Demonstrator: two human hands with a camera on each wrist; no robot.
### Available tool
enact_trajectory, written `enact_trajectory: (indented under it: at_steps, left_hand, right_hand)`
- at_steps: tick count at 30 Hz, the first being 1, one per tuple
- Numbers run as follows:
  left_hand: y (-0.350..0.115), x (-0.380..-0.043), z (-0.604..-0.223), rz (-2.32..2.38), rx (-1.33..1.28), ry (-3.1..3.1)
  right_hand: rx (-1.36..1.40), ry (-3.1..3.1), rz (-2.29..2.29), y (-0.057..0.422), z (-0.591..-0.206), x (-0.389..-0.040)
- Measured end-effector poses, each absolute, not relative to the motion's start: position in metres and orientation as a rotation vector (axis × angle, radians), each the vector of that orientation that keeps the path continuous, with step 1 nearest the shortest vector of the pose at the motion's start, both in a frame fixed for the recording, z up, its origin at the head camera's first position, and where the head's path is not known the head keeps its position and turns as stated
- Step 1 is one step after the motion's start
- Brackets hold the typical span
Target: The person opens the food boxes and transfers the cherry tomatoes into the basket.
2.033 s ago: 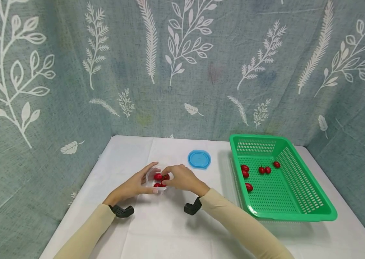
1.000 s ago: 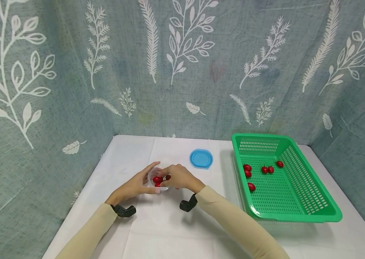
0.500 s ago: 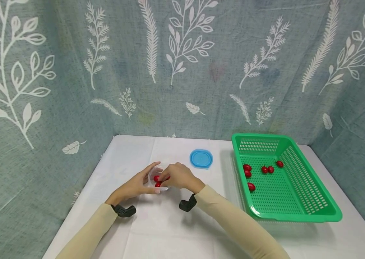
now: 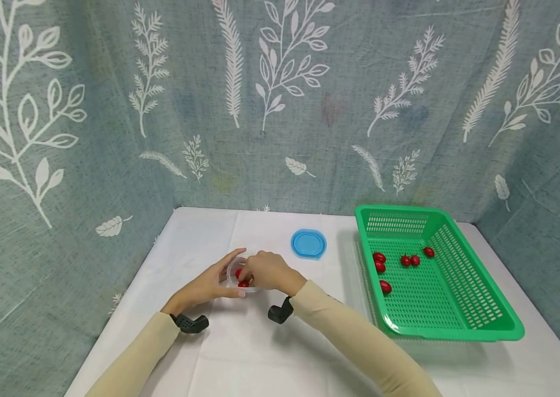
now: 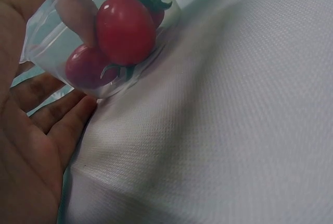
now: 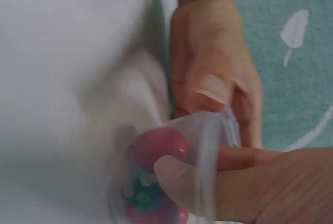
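Observation:
My left hand [image 4: 205, 284] holds a small clear plastic container [image 4: 231, 269], its thumb on the near side and its fingers round the far side. Cherry tomatoes [image 5: 125, 28] with green stems lie in the container; three show in the left wrist view. From the right, my right hand [image 4: 270, 271] reaches into the container. In the left wrist view its thumb and a finger lie on either side of the nearest tomato, pinching it. The right wrist view has the thumb [image 6: 174, 174] against the tomatoes, with the other fingertips hidden.
A blue lid [image 4: 308, 243] lies on the white tablecloth [image 4: 260, 353] behind the hands. At the right stands a green basket [image 4: 458, 333] with several cherry tomatoes [image 4: 385, 286] inside. Patterned curtains [image 4: 280, 182] close off the back and sides.
Over the last second my right hand has shifted slightly left, deeper over the container, and covers more of the tomatoes. The left hand keeps its hold. Basket and lid are unchanged.

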State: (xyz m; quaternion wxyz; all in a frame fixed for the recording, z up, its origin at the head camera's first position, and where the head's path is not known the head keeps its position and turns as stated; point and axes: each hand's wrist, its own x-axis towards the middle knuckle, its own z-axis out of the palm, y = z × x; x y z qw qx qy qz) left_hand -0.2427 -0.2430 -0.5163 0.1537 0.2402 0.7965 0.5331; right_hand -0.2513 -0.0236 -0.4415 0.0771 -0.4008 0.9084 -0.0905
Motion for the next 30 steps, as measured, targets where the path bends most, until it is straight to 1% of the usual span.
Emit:
enact_trajectory:
  at_steps: [5, 17, 26, 30]
  left_hand:
    - [-0.242, -0.242, -0.515, 1.53, 0.694, 2.281]
    - [-0.243, -0.241, -0.515, 1.522, 0.667, 2.28]
    - [-0.245, -0.242, -0.518, 1.498, 0.687, 2.319]
    - [-0.245, -0.243, -0.517, 1.482, 0.678, 2.336]
  right_hand:
    - [-1.212, 2.808, -0.283, -0.027, -0.444, -0.25]
    - [-1.313, 2.759, -0.238, -0.023, -0.445, -0.253]
    - [-1.269, 2.725, -0.518, -0.017, -0.45, -0.259]
    - [-1.276, 2.71, -0.457, -0.017, -0.449, -0.26]
